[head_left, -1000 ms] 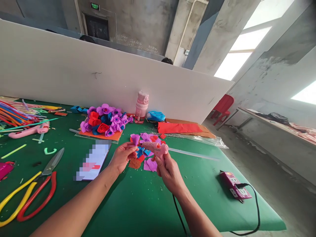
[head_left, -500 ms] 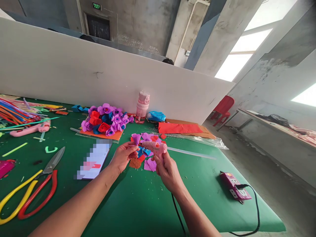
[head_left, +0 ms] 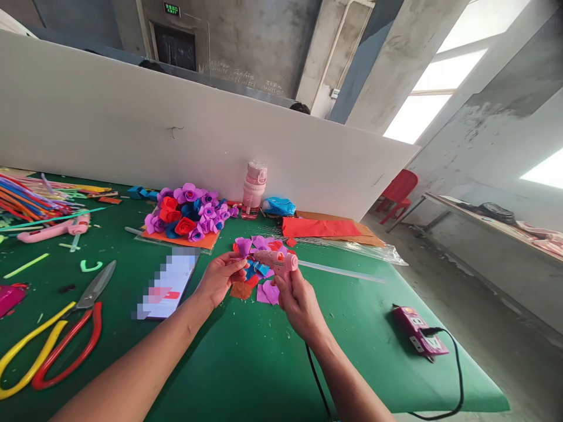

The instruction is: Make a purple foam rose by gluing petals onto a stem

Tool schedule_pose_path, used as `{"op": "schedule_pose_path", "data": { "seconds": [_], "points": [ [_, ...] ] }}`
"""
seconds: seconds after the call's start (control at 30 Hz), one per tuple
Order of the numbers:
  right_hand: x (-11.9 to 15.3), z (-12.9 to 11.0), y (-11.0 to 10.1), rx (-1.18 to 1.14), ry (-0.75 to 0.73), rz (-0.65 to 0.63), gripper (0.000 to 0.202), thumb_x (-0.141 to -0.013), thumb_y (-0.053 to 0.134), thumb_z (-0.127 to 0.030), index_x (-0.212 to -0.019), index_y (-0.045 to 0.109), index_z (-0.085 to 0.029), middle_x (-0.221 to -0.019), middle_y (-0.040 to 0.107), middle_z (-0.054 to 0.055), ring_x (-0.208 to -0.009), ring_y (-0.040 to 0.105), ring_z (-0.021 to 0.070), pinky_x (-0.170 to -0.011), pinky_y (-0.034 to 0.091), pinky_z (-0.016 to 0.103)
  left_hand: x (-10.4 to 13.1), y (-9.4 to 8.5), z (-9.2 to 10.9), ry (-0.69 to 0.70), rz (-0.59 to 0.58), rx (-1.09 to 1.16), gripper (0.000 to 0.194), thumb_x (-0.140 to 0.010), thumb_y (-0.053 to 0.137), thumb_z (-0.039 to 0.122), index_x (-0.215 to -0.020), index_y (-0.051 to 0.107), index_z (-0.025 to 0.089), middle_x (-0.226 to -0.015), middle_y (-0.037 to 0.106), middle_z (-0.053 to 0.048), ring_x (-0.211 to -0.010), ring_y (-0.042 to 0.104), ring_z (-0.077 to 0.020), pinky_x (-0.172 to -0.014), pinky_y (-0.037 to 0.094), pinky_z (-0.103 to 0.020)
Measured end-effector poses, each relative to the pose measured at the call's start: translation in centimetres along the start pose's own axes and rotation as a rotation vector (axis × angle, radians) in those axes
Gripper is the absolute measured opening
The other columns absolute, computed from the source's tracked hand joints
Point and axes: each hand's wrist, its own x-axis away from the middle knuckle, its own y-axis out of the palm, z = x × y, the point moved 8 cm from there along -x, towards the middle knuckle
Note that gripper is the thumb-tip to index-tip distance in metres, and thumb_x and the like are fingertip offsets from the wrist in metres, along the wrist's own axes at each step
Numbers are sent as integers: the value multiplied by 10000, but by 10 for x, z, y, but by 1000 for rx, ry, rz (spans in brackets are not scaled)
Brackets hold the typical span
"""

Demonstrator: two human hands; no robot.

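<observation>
Between the fingertips of my left hand (head_left: 226, 275) is a small purple paper flower (head_left: 243, 247). My right hand (head_left: 301, 305) is wrapped round the handle of a pink hot glue gun (head_left: 275, 261), its nozzle pointing left, close beside the flower. A long clear glue stick (head_left: 343, 272) extends from the back of the gun. Under and behind both hands lie loose paper petals (head_left: 268, 292) in purple, red, blue and brown. Whether the nozzle touches the flower I cannot tell.
Finished paper flowers (head_left: 187, 214) are heaped at the back, left of a pink bottle (head_left: 254, 190). Large scissors (head_left: 83, 313), a phone (head_left: 169, 287) and a second glue gun (head_left: 57, 228) lie left. A purple power strip (head_left: 419, 332) with a black cord sits right.
The glue gun's nozzle has shifted very slightly to the right, away from the flower. Both hands otherwise keep almost the same place and hold.
</observation>
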Motion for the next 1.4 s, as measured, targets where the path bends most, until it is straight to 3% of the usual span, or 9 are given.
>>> {"op": "schedule_pose_path", "data": {
  "seconds": [0.23,0.57,1.4],
  "points": [
    [-1,-6,0,23,-13,-14,347,-918,388,-350,-1215,462,-187,-627,485,-12,-517,423,138,-500,350,245,1,0,0,-3,6,-4,286,-594,808,213,-823,658,131,-667,701,-38,-489,577,-78,-499,480,-195],
    [-1,-13,-3,51,-52,24,263,-896,413,-313,-1113,521,-213,-655,503,1,-567,456,161,-543,355,255,0,-1,-1,-3,1,-8,282,-603,804,222,-827,656,135,-674,704,-38,-483,580,-77,-513,488,-201],
    [0,-17,-3,159,-98,33,322,-904,352,-288,-1185,454,-169,-651,491,-13,-535,417,136,-513,332,229,-1,0,-1,2,-5,-11,378,-557,832,259,-843,625,126,-658,708,-31,-487,580,-71,-508,463,-183]
  ]
}}
